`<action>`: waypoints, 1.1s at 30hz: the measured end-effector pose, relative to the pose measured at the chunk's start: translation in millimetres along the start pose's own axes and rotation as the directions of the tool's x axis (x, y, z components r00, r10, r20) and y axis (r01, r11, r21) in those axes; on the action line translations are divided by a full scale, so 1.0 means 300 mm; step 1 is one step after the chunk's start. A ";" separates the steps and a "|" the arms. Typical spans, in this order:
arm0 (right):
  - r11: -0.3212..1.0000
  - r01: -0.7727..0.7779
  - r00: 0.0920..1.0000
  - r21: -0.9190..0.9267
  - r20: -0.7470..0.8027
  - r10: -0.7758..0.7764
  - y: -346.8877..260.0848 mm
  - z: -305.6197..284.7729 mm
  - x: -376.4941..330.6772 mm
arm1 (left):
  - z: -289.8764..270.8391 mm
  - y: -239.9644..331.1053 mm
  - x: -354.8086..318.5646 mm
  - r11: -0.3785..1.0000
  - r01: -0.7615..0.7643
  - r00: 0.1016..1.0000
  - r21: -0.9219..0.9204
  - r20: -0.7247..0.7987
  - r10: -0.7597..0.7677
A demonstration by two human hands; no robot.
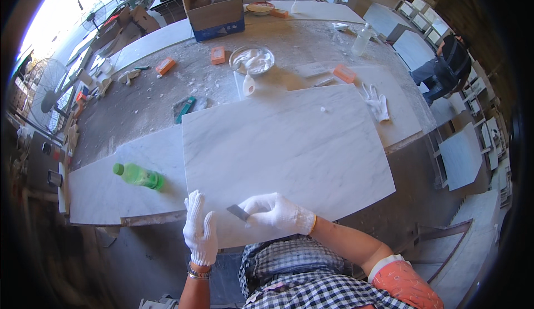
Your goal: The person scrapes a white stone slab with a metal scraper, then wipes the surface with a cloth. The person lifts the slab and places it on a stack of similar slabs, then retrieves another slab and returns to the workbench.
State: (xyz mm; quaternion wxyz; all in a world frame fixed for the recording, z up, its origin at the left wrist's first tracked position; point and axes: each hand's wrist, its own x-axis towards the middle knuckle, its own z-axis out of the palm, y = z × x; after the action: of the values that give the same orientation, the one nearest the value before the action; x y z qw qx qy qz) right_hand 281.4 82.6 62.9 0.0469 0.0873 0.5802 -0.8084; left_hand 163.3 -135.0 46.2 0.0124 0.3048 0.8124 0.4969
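Right hand (pixel 278 211) has thumb and fingers pinched on a small grey blade (pixel 238 212) above the white slab's (pixel 283 147) near edge; left hand (pixel 200 228) is empty, fingers extended, thumb apart, at the near-left corner, contact unclear. Blade could scratch the slab if tilted; a left swing could knock the green bottle (pixel 138 176).

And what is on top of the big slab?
A white lump, toward the far edge. Nearer, the right hand holds a blade; the slab beneath that hand is hidden.
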 end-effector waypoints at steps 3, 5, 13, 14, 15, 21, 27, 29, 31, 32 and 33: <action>0.995 -0.080 0.991 0.055 -0.100 0.085 0.001 -0.168 0.046 | 0.075 -0.016 0.111 0.996 -0.081 0.994 0.049 0.072 0.078; 0.996 0.094 0.965 -0.010 -0.246 -0.093 -0.035 -0.342 0.071 | 0.119 -0.020 0.178 0.978 -0.172 0.981 0.119 0.114 0.158; 0.553 -0.301 -0.028 -0.777 -0.573 -0.819 -0.241 -1.099 -0.018 | 0.314 -0.053 0.442 0.947 -0.281 0.958 0.157 0.099 0.268; 0.579 -0.216 0.038 -0.786 -0.599 -0.800 -0.226 -1.102 -0.025 | 0.347 -0.054 0.480 0.944 -0.295 0.955 0.149 0.070 0.288; 0.743 -0.095 0.119 -0.663 -0.748 -0.653 -0.212 -1.085 -0.024 | 0.383 -0.052 0.523 0.946 -0.277 0.961 0.171 0.057 0.271; 0.944 0.035 0.548 -0.329 -0.783 -0.293 -0.264 -0.805 0.186 | 0.616 -0.015 0.772 0.948 -0.189 0.977 0.256 -0.048 0.208; 0.972 0.010 0.708 -0.237 -0.685 -0.174 -0.419 -0.677 0.410 | 0.735 -0.023 0.899 0.959 -0.107 0.984 0.262 -0.107 0.139; 0.975 0.026 0.719 -0.221 -0.673 -0.172 -0.437 -0.680 0.466 | 0.735 -0.025 0.911 0.995 0.007 0.999 0.095 -0.041 -0.003; 0.981 0.007 0.708 -0.195 -0.692 -0.143 -0.442 -0.691 0.510 | 0.727 -0.020 0.909 0.997 -0.024 0.993 0.071 -0.115 0.032; 0.975 -0.010 0.701 -0.223 -0.696 -0.152 -0.442 -0.697 0.527 | 0.721 -0.015 0.907 0.997 -0.038 0.986 0.069 -0.159 0.049; 0.976 -0.017 0.703 -0.215 -0.697 -0.142 -0.442 -0.703 0.540 | 0.720 -0.009 0.907 0.999 -0.020 0.985 0.029 -0.168 0.024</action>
State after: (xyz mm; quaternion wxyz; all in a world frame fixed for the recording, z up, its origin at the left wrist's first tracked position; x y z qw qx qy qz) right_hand 117.5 329.0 89.0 -0.1983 0.3659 0.6365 -0.6494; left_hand 10.4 174.9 11.8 -0.0659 0.2709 0.8138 0.5099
